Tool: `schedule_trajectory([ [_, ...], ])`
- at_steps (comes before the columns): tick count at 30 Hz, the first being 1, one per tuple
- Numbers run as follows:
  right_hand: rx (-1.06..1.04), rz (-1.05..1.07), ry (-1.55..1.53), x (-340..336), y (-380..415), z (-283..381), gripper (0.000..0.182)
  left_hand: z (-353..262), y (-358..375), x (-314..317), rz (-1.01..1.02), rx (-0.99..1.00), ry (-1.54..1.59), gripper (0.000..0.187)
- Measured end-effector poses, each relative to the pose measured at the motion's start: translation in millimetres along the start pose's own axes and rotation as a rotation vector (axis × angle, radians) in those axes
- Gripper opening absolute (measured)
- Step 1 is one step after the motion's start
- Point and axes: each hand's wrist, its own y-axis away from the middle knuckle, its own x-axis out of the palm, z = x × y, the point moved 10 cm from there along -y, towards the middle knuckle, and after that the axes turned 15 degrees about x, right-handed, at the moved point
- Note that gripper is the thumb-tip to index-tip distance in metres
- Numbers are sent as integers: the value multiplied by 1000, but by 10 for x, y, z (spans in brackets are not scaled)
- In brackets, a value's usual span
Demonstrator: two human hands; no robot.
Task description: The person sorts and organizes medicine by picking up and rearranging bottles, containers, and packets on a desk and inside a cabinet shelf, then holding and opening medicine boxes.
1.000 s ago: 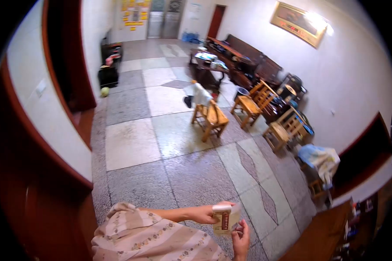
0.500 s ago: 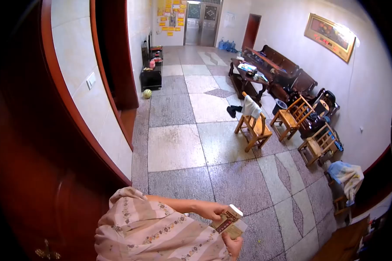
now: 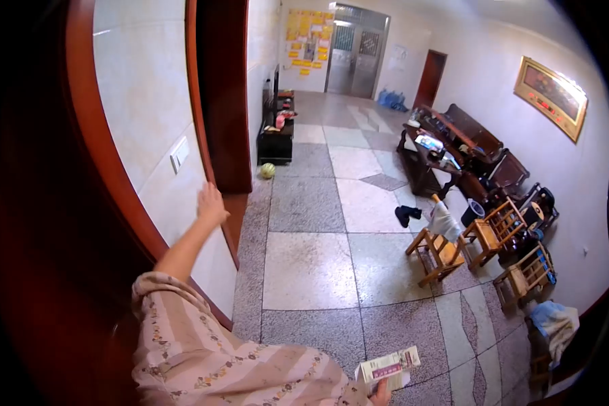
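My left hand [image 3: 212,206] is stretched out at the left, palm facing away from me and its fingers extended, with nothing in it. It overlaps the edge of the tiled wall, just below and right of the white light switch [image 3: 179,155]. Low in the view, my right hand [image 3: 381,393] grips a small printed carton [image 3: 388,365], cream with a maroon band. The thumb lies over the carton's lower side, while the other fingers are mostly hidden.
A dark doorway [image 3: 227,95] opens beside the wall. Wooden chairs [image 3: 437,250] stand at the right, one draped with a cloth. Behind them are a dark coffee table [image 3: 416,159] and a wooden sofa [image 3: 477,128]. A round striped ball or melon [image 3: 268,170] lies by the black cabinet [image 3: 275,147].
My left hand has let go of the carton and reached up and left towards the wall. The carton stays in my right hand, now turned. The room has shifted rightward and down in view.
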Motion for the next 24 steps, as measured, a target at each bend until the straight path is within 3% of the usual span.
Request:
schedule_trajectory([
  [3,19,23,-80,498,-190,-33,26,813,-185,-310,4,-142,-291,88],
  [6,27,60,-106,867,-289,-29,23,1191,-229,-500,-46,-198,-379,85],
  [10,49,114,-157,1123,-320,127,25,1257,-278,-364,-62,-104,-551,82],
  [18,33,70,-92,971,-315,90,33,1317,-322,-199,-17,-77,-662,78],
  [24,31,54,-145,618,-397,-58,27,1294,-309,-213,22,-43,-665,58],
])
